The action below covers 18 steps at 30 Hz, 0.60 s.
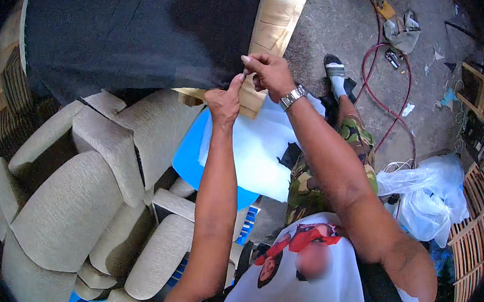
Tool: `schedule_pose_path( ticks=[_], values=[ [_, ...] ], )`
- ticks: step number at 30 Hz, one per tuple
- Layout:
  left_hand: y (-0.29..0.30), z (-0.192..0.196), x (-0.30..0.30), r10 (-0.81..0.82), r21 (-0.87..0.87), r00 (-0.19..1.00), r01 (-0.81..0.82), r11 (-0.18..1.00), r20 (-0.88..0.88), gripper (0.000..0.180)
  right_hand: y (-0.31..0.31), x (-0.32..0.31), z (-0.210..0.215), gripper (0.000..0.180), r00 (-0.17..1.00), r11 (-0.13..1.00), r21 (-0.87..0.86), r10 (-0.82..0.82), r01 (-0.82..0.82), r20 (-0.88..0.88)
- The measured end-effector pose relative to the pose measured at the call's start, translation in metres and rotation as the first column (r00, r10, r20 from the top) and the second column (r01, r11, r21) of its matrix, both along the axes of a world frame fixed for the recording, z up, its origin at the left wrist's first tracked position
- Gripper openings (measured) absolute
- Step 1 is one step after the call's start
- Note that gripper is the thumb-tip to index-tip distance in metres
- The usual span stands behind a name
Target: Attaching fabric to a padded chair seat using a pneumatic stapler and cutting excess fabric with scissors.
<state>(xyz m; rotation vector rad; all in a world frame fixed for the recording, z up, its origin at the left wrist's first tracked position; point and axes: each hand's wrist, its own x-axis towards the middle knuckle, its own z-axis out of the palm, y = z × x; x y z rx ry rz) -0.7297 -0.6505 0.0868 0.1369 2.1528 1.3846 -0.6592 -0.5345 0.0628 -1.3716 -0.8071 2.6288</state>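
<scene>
A wide sheet of black cloth (137, 32) covers a frame at the upper left, and a pale wooden board (277, 16) runs along the cloth's right side. At the near right corner of the cloth, my two hands almost meet. My left hand (223, 104) is closed with its thumb raised against the cloth's edge. My right hand (271, 76), with a metal watch (292, 98) on its wrist, pinches at the same corner. What lies between the fingertips is small and partly hidden; it looks like the cloth's edge.
Beige upholstered seat parts (70, 211) are piled at the left. White padding (253, 158) on a blue sheet (187, 152) lies below my hands. On the right floor are a red hose (370, 64), clear plastic bags (428, 190) and a slatted wooden piece (474, 223).
</scene>
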Motion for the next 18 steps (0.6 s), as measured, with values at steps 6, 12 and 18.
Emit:
schedule_pose_path(
  ticks=[6, 12, 18],
  values=[
    [-0.003, -0.001, -0.004, -0.047, 0.087, 0.998, 0.044, 0.995, 0.038, 0.017, 0.008, -0.006, 0.010, 0.025, 0.993, 0.993, -0.038, 0.111, -0.110, 0.038],
    [-0.040, 0.003, -0.005, -0.020, -0.359, 0.841, -0.209, 0.909, -0.540, 0.028, 0.010, -0.006, 0.011, 0.021, 0.994, 0.989, -0.109, 0.107, -0.103, 0.033],
    [0.020, 0.099, -0.021, 0.157, -0.104, 0.981, -0.145, 0.984, 0.117, 0.049, 0.019, 0.010, 0.026, 0.022, 0.998, 0.989, -0.140, 0.055, -0.052, 0.013]
  ],
)
